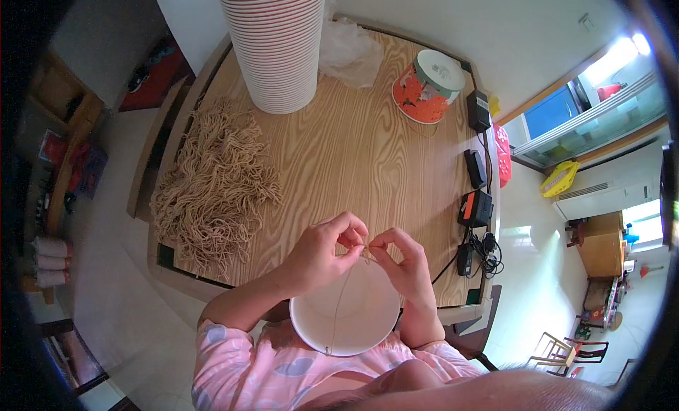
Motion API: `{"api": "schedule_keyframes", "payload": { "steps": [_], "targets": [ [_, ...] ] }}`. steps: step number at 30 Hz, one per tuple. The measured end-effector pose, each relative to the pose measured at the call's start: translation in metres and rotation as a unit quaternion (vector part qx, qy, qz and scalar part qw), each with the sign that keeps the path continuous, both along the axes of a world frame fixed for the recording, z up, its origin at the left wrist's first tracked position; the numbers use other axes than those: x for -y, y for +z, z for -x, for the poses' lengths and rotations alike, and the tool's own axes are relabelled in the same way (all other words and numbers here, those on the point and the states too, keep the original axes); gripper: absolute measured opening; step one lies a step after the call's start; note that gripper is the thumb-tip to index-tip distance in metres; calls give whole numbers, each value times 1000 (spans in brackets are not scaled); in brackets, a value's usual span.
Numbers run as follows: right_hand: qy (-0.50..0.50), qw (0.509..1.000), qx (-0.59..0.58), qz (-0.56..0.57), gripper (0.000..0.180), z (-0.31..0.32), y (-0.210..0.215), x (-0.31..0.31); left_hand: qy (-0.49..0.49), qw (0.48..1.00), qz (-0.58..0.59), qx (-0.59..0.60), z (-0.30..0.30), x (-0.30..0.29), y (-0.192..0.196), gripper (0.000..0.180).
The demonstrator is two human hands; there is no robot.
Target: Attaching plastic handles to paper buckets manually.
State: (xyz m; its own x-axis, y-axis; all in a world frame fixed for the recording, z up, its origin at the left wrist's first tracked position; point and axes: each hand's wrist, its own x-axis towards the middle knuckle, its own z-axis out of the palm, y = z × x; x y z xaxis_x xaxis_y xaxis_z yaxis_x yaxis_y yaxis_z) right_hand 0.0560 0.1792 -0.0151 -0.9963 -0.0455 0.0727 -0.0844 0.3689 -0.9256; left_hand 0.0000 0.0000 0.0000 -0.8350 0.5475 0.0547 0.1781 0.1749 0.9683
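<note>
A white paper bucket [375, 315] stands with its mouth up against my body at the near table edge. Across its mouth runs a thin beige cord [340, 298], fixed at the near rim and leading up to my fingers at the far rim. My left hand [327, 252] pinches the cord between thumb and fingertips. Close beside it, my right hand [404, 261] pinches the same cord, with a small loop or knot between the two hands. The fingertips partly hide that knot and the far rim.
A heap of beige cords [216, 192] covers the table's left side. Behind it rises a tall stack of white buckets [277, 50]. An orange-and-green printed bucket [419, 93] sits at the far right, near a plastic bag [350, 54]. Black adapters [475, 209] and cables line the right edge.
</note>
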Motion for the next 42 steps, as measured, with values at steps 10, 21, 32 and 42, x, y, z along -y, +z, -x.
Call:
{"api": "schedule_keyframes", "payload": {
  "steps": [10, 21, 32, 42],
  "targets": [
    [-9, 1000, -24, 1, 10, 4, 9, 3, -10, 1000, -15, 19, -1, 0, -2, 21],
    [-1, 1000, -24, -2, 8, 3, 3, 1, -11, 1000, 0, -2, 0, 1, -1, 15],
    [20, 1000, 0, -14, 8, 3, 6, 1, -9, 1000, 14, 3, 0, 2, 0, 9],
    [-10, 999, 27, 16, 9, 3, 5, 1, -22, 997, -21, 74, 6, 1, -7, 9]
  ]
}}
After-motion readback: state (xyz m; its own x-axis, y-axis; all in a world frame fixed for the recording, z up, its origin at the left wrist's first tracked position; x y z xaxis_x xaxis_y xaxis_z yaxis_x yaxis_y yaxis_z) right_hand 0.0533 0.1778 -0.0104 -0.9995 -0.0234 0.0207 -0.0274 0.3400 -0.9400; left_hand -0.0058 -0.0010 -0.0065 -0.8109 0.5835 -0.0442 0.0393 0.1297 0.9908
